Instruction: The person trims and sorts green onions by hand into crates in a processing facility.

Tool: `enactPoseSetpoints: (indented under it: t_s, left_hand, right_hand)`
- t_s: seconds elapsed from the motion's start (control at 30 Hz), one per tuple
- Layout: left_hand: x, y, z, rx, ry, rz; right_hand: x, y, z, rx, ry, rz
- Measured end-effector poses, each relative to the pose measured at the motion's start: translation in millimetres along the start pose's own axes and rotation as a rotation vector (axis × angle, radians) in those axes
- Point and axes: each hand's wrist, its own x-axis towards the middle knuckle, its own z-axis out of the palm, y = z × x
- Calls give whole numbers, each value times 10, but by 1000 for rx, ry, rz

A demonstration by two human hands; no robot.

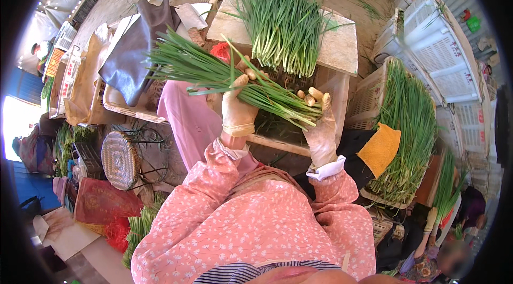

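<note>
A bunch of green garlic chives lies slantwise across both my gloved hands, leaf tips to the upper left and cut ends to the lower right. My left hand wraps its middle, thumb on top. At the pale stem ends, my right hand curls its fingers around the bunch. Both gloves look thin and stained. Just beyond, a thick pile of chives rests on a pale board, its stems toward me. The board lies over a plastic crate, partly hidden by my hands.
A cleaver lies at the upper left beside a dark sheet. Red twine sits near the board. On the right stands a crate of loose chives, with stacked white crates behind. Another person holds chives at lower right. A woven stool stands left.
</note>
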Motion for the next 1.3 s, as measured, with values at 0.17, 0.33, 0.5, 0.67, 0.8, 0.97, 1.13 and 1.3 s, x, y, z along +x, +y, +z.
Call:
enactPoseSetpoints:
  t_s: [0.17,0.33,0.5,0.67,0.8,0.97,1.13,1.3]
  left_hand:
    - [-68,160,-71,74,119,72]
    - [-30,634,-215,147,133,223]
    - [14,778,-365,359,69,199]
    - [-18,579,-374,428,107,24]
    - [-7,482,-228,384,99,-61]
    - [15,541,-286,423,56,-98]
    - [-70,579,-337,405,145,-104]
    - [-58,690,-327,363,84,-100]
  right_hand:
    - [118,77,-114,-20,136,42]
    - [364,-192,-566,-905,5,202]
    - [530,-32,-906,-2133,34,-133]
    - [1403,-82,-37,-1875,196,-596]
    - [2430,172,499,-2152,259,-362]
    - [3452,374,-9,-2184,300,-92]
    - [3209,-27,-7,-614,98,111]
    - [2289,-702,393,-525,-603,111]
